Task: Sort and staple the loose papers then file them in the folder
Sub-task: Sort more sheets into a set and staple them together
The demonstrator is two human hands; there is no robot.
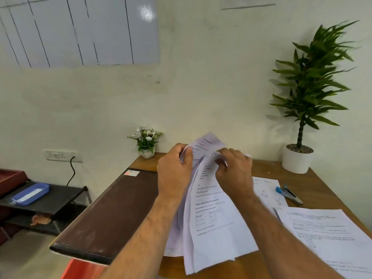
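- Two bare hands meet at desk centre in the head view, both on one sheaf of white printed papers (211, 214), held up off the wooden desk top (267, 168).
- Left hand (174, 168): fingers curled round the sheaf's upper left edge, thumb side twd the camera; one sheet pokes up above the knuckles.
- Right hand (234, 172): pinches the crumpled top of the sheaf, just beside the left hand; the 2 hands nearly touch w/ paper between them.
- Sheaf hangs down from both grips twd the camera, lower sheets fanned apart, bottom edges near the desk's front edge, btwn the forearms.
- Dark brown leather-look folder (106, 214) lies flat, closed, on the desk's left side, just left of the left forearm; small red-and-white label at its far corner.
- Blue-and-black metal stapler (288, 195) lies on the desk right of the right hand, apart from it.
- More loose printed sheets (330, 234) lie flat at right, under and beyond the right forearm; another sheet btwn them and the stapler.
- Back of desk: small white pot of white flowers (147, 141) at left, tall green plant in white round pot (302, 117) at right.
- Blue plastic tray (30, 193) on a black shelf unit left of the desk.
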